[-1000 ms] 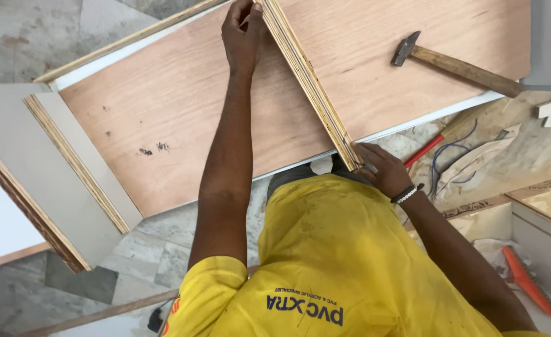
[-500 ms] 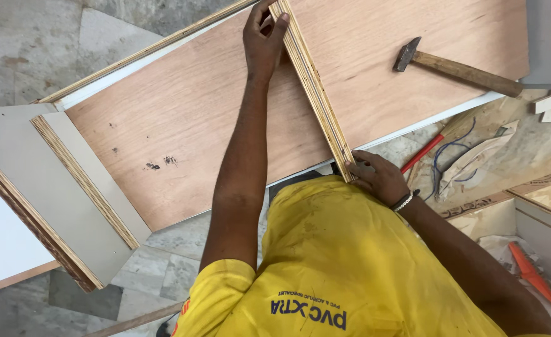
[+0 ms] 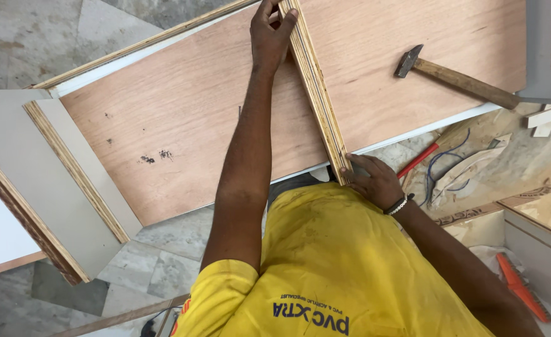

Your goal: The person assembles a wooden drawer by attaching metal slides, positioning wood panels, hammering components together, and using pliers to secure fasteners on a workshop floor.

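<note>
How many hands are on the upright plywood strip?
2. The left hand grips the far end of the plywood strip; the right hand holds its near end. None looks hidden.

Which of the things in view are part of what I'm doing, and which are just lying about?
In hand: plywood strip, held on edge by left hand and right hand; brown plywood panel under it.
Lying about: hammer on the panel; grey board; red-handled tool; blue wire.

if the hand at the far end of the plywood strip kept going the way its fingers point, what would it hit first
The right hand already rests against the upright plywood strip; straight on, it meets that strip's top end, probably.
</note>
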